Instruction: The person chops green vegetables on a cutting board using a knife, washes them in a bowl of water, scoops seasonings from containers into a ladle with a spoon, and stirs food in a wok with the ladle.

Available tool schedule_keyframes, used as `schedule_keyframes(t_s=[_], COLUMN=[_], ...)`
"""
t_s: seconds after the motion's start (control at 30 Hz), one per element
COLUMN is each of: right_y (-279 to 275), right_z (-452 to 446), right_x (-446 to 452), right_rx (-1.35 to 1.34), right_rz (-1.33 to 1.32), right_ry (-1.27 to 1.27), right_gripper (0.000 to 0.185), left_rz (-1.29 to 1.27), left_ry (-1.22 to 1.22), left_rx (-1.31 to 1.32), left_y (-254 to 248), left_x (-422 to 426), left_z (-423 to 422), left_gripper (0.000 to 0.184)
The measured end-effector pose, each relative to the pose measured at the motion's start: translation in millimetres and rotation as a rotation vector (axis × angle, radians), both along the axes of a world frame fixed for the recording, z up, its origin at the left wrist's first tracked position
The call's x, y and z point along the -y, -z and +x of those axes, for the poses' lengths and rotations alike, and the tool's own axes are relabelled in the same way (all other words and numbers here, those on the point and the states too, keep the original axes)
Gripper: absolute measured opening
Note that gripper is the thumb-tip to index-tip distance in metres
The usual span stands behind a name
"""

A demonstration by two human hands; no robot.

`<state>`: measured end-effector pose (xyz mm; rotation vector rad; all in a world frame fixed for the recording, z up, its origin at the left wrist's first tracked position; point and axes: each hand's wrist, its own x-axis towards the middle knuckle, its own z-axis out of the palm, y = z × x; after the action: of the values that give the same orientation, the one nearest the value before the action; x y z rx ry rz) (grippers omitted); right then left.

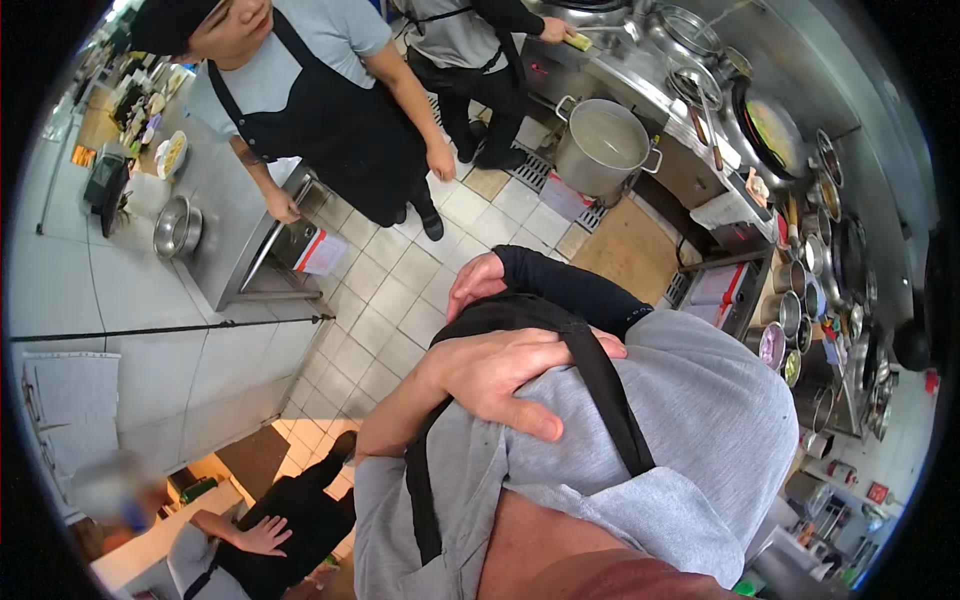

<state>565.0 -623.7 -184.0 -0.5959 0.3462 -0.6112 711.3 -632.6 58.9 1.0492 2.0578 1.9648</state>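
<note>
My left hand point(500, 372) lies flat across the chest of my grey shirt point(700, 400), its thumb apart from the fingers. A black apron strap point(610, 405) crosses over those fingers, whose tips come out on its far side. My right hand point(476, 282), below a black sleeve point(570, 280), is at the edge of the black apron point(515, 315). Its visible fingers look stretched out and seem to rest against the apron; their tips are partly hidden. Neither hand shows a tool or other item in it.
Facing me stands a co-worker in a black apron point(320, 130); another is behind by the stove. A big stockpot point(605, 145) stands right of the tiled floor point(395, 275). A steel bowl point(178, 227) sits on the left counter. Woks and containers line the right.
</note>
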Motion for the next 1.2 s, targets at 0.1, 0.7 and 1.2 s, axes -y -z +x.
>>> schedule_keyframes(t_s=[0.1,0.7,1.2], right_y=[19.5,-138.6,-219.6], right_z=[-27.5,-169.6,150.3], right_x=[13.0,204.5,271.9], right_rx=[-0.052,-0.515,-0.86], right_rz=[-0.048,-0.714,-2.134], right_ry=[0.007,0.053,0.808], right_gripper=[0.05,0.022,0.053], left_rz=[0.035,0.006,0.053], left_ry=[-0.055,-0.338,-0.493], left_rx=[-0.029,0.03,0.264], left_y=[4.1,3.1,1.1], left_x=[9.7,63.7,43.4], left_z=[-28.8,-200.7,-140.3], left_gripper=[0.083,0.052,0.058])
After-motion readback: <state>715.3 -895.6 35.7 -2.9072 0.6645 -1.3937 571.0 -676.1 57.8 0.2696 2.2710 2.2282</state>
